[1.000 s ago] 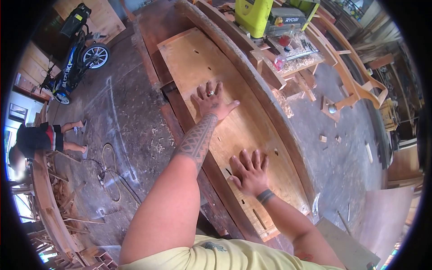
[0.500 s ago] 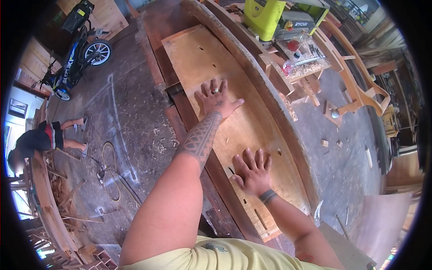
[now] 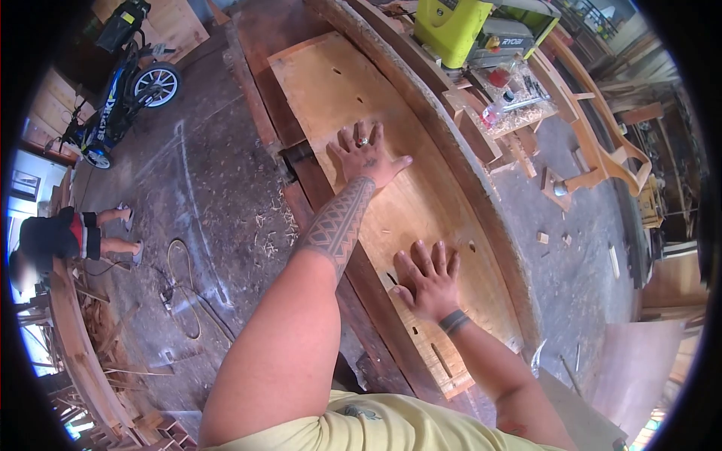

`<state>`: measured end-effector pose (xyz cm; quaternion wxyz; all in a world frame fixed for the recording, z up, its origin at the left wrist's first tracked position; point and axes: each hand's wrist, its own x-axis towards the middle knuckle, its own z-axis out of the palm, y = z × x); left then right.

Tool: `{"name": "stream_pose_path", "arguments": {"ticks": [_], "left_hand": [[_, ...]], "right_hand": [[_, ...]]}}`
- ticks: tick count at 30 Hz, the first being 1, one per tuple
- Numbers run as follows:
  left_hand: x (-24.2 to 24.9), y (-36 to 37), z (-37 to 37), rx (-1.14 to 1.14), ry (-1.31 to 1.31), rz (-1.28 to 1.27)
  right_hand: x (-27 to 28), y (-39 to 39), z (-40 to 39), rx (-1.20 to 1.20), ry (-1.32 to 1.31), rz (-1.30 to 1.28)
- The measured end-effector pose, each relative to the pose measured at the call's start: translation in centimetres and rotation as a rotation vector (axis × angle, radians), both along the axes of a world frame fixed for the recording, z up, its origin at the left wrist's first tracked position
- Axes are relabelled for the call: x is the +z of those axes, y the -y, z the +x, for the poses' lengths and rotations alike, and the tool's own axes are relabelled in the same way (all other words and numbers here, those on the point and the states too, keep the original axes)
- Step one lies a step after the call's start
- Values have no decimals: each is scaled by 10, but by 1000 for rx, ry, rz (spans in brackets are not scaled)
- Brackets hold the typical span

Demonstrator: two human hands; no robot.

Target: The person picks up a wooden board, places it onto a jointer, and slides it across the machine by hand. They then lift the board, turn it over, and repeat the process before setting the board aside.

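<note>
Plywood panel [image 3: 421, 203] runs through the middle of the view, one end toward 11 o'clock and the other toward 5 o'clock, with several dark slots and holes in its face. Left hand [image 3: 368, 158], just off centre toward 12 o'clock, lies palm down on it, fingers fanned apart toward 12 and thumb stretched toward 3; a ring [image 3: 362, 141] sits on one finger. Right hand [image 3: 435, 292], toward 4 o'clock, also rests flat on the panel, fingers spread and thumb angled toward 10. A small wood chip [image 3: 386, 231] lies between the hands. Along the panel's 3 o'clock side runs a thick curved timber [image 3: 489, 218].

At 1 o'clock stands a green RYOBI machine [image 3: 451, 34], with a bottle of red liquid [image 3: 500, 75] near it among wood shavings [image 3: 530, 114]. A SUZUKI motorbike [image 3: 105, 116] stands at 10 o'clock, another person [image 3: 56, 239] bends over at 9, and a looped cord [image 3: 177, 301] lies on the floor at 8.
</note>
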<state>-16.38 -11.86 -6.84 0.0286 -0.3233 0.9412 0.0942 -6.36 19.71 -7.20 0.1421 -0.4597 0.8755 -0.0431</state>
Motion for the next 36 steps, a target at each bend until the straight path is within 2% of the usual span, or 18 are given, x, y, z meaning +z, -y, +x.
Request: {"name": "stream_pose_path", "arguments": {"ticks": [21,36], "left_hand": [[23,41,-20,-45,145,80],[-3,73,-33,-47,90,-16]], "right_hand": [[-2,38,-15,-44,32,37],[1,66,-29,-10,55,1]]}}
